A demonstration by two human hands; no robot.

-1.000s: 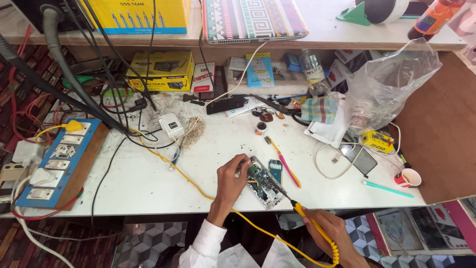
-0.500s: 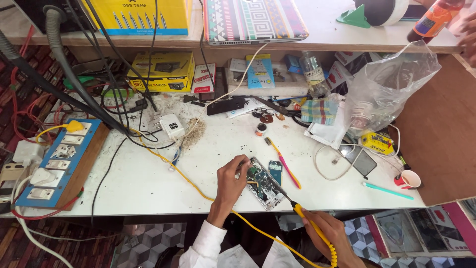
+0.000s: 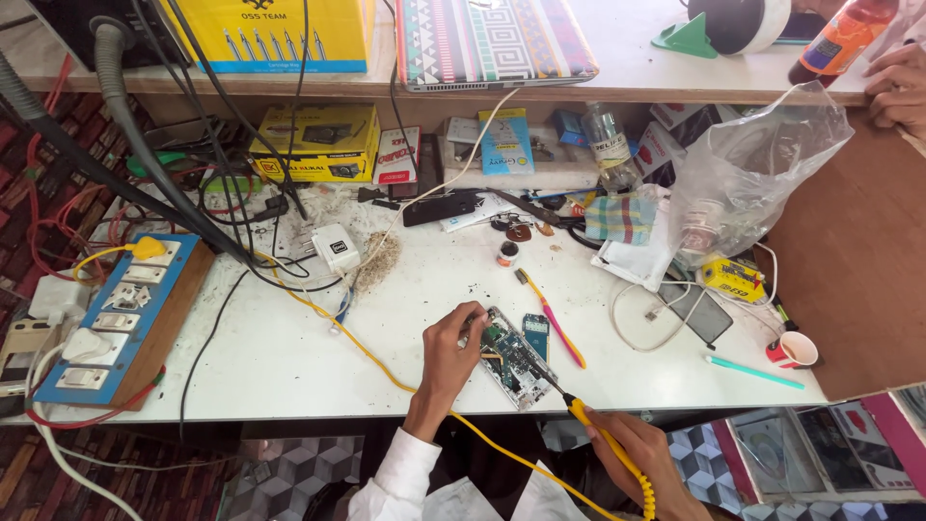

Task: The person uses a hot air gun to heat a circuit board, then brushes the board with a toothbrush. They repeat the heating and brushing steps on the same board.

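An opened phone with its circuit board (image 3: 512,356) bare lies near the front edge of the white table (image 3: 289,347). My left hand (image 3: 450,349) rests on the board's left side, fingertips pinched on its top corner. My right hand (image 3: 640,456) grips a yellow-handled soldering iron (image 3: 588,425) whose dark tip reaches onto the board. The iron's yellow cord (image 3: 357,338) runs left across the table. A small blue-green part (image 3: 536,336) lies just right of the phone.
A pink-and-yellow toothbrush (image 3: 552,316), a small tin (image 3: 507,254), a white charger (image 3: 337,247), a blue socket board (image 3: 121,314), a clear plastic bag (image 3: 748,174), a dark phone (image 3: 699,314), a paper cup (image 3: 797,349) and a teal pen (image 3: 754,370) crowd the table. Another person's hand (image 3: 897,87) rests top right.
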